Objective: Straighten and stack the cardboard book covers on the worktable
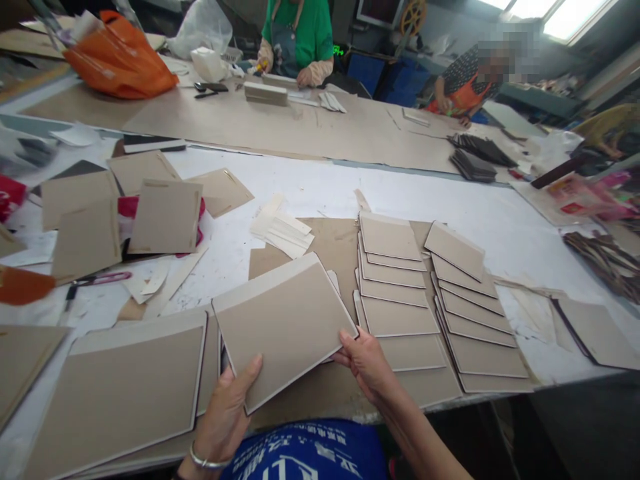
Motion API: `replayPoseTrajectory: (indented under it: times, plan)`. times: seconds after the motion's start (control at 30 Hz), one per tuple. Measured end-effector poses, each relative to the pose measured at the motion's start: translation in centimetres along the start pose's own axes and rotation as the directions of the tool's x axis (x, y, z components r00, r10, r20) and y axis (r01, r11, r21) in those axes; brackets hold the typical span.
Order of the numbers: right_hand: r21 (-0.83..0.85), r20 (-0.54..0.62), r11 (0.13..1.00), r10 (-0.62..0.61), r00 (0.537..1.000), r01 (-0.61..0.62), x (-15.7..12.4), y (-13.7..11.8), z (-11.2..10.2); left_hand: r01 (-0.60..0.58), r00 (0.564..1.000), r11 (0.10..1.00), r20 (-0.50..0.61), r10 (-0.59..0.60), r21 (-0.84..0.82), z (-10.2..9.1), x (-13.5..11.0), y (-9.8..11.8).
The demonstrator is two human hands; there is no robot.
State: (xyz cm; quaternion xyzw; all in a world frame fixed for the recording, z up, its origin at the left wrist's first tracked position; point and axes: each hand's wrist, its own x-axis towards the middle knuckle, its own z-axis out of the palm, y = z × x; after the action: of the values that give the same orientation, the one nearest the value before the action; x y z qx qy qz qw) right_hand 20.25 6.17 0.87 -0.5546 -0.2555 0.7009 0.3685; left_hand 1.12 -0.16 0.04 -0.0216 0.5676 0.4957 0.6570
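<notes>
Thumbs rest on the upper face of a beige panel [285,333], other fingers tucked beneath it. The left hand [225,407] is closed on the panel's left edge close to its near corner; the right hand [367,363] pinches its right corner, opened no wider than the board is thick. The panel sits aslant between them, in front of the body, its pale-banded edge turned away.

To hold it well, both grips should stay light and level, thumbs flat, since a hard squeeze at one corner could bend or mark the board. Keeping the fingertips off the pale band seems wise too.

Just left of the panel lie larger panels [135,387], their right edge near the left wrist. Just right of it, staggered panels [400,320] come close to the right knuckles, so a low sideways sweep might knock their order; lifting first looks safer. Beneath and beyond the panel spreads a brown sheet [325,233], with paper strips [285,230] past the panel's far edge. Farther beyond, the white tabletop [310,180] offers more room than either side, reaching to a second table [350,137].
</notes>
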Motion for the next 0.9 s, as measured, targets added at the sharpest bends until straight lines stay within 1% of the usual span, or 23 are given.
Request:
replayPoseTrajectory:
  times: [0.1, 0.17, 0.27, 0.37, 0.47, 0.53, 0.63, 0.77, 0.9]
  plan:
    - [-0.093, -0.078, 0.995, -0.037, 0.996, 0.03, 0.4, 0.8, -0.3, -0.053, 0.998, 0.999, -0.034, 0.053, -0.001, 0.4, -0.1, -0.6]
    - [-0.157, -0.118, 0.985, -0.085, 0.989, 0.065, 0.8, 1.4, -0.5, -0.1, 0.994, 0.995, -0.05, 0.101, 0.013, 0.7, 0.0, -1.0]
    - [-0.203, -0.13, 0.974, -0.132, 0.983, 0.104, 1.3, 1.9, -0.6, -0.148, 0.986, 0.989, -0.077, 0.15, 0.031, 0.8, 0.2, -1.3]
    - [-0.168, -0.09, 0.983, -0.09, 0.992, 0.074, 1.4, 1.9, -0.5, -0.121, 0.99, 0.993, -0.077, 0.122, 0.011, 0.6, 0.3, -1.0]
    - [-0.094, -0.051, 0.995, -0.031, 0.998, 0.026, 1.5, 1.6, -0.7, -0.097, 0.995, 0.994, -0.017, 0.096, -0.043, 0.6, 0.5, -0.5]
    - [-0.041, -0.035, 0.999, 0.005, 0.999, -0.007, 1.6, 1.4, -1.0, -0.102, 0.995, 0.992, 0.007, 0.103, -0.077, 0.7, 0.5, -0.1]
    - [0.002, 0.0, 0.998, 0.056, 0.998, -0.056, 2.0, 1.2, -1.3, -0.129, 0.992, 0.987, -0.006, 0.129, -0.094, 1.1, 0.8, 0.3]
    - [0.008, 0.029, 0.995, 0.103, 0.994, -0.103, 2.5, 1.4, -1.5, -0.148, 0.989, 0.985, -0.006, 0.148, -0.086, 1.2, 1.2, 0.4]
    - [0.02, 0.028, 0.992, 0.121, 0.992, -0.121, 2.8, 1.7, -1.1, -0.104, 0.994, 0.992, -0.031, 0.102, -0.075, 0.8, 1.7, 0.5]
